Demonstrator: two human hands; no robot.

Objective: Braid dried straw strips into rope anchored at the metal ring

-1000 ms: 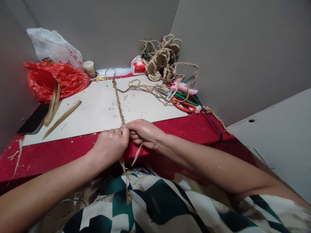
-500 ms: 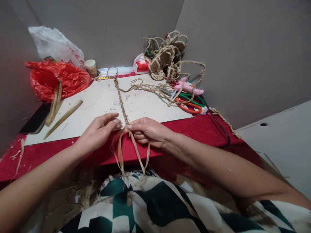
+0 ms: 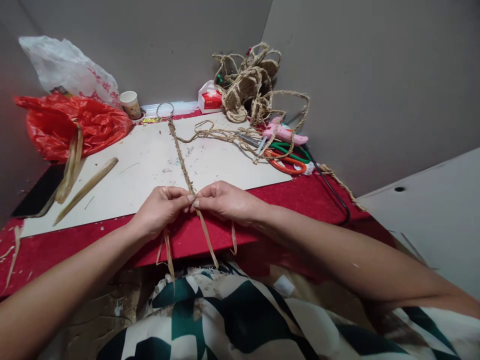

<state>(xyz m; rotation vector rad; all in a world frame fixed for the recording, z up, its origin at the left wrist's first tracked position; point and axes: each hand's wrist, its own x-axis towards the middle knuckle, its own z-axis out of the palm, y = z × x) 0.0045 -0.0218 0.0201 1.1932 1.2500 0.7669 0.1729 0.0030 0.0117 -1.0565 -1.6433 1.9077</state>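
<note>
A braided straw cord (image 3: pixel 181 158) runs from a metal ring (image 3: pixel 165 110) at the back of the white board down to the board's front edge. Both hands meet at its lower end. My left hand (image 3: pixel 165 206) pinches straw strands there, and a few of them hang below its fingers. Close against it, my right hand (image 3: pixel 221 201) is closed on the cord's end, thumb and forefinger together. One loose straw strand (image 3: pixel 207 237) hangs between the hands, another below my right hand.
On the white board (image 3: pixel 146 165) lie dry husk strips (image 3: pixel 87 191) at left. A red plastic bag (image 3: pixel 78 127), a phone (image 3: pixel 37 192) and a paper cup (image 3: pixel 130 104) stand around. At right are coiled rope (image 3: pixel 243 92), a pink glue gun (image 3: pixel 283 132) and orange-handled scissors (image 3: pixel 287 164).
My left hand has moved in to the cord's end and its fingers have closed on strands, drawing some to the left. The view has shifted slightly to the right.
</note>
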